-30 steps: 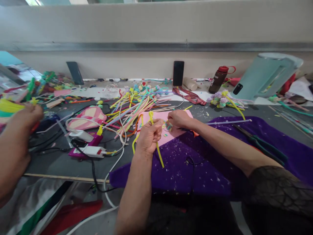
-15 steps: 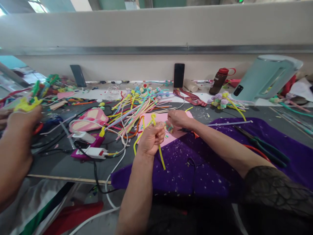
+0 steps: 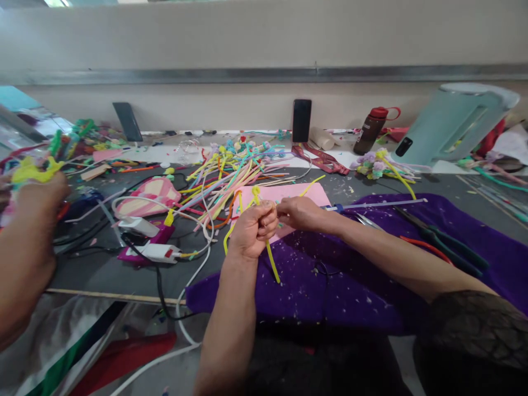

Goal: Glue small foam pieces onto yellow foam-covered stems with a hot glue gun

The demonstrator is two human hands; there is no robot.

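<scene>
My left hand (image 3: 254, 230) is closed in a fist around a yellow pipe cleaner (image 3: 272, 265). Its lower end sticks out below the fist, and a curled yellow tip shows above. My right hand (image 3: 300, 213) meets the left fingertips with its fingers pinched together; whatever is between them is hidden. Beneath both hands lies a pink sheet (image 3: 284, 192) with small coloured scraps, on a purple cloth (image 3: 313, 291) dotted with bits of fluff. More yellow pipe cleaners rest on the sheet's left and far edges.
Many coloured pipe cleaners (image 3: 223, 192) lie heaped beyond the sheet. Pliers (image 3: 441, 242) lie at the right, near a glue stick (image 3: 383, 203). Plugs and cables (image 3: 159, 253) are at the left. A kettle (image 3: 457, 126), bottle (image 3: 370, 132) and phone (image 3: 302, 121) stand behind. Another person's hand (image 3: 39, 203) holds something yellow.
My right hand has come left and down, from over the pink sheet to my left fingertips. My left hand keeps its grip on the yellow pipe cleaner. The view has tilted slightly.
</scene>
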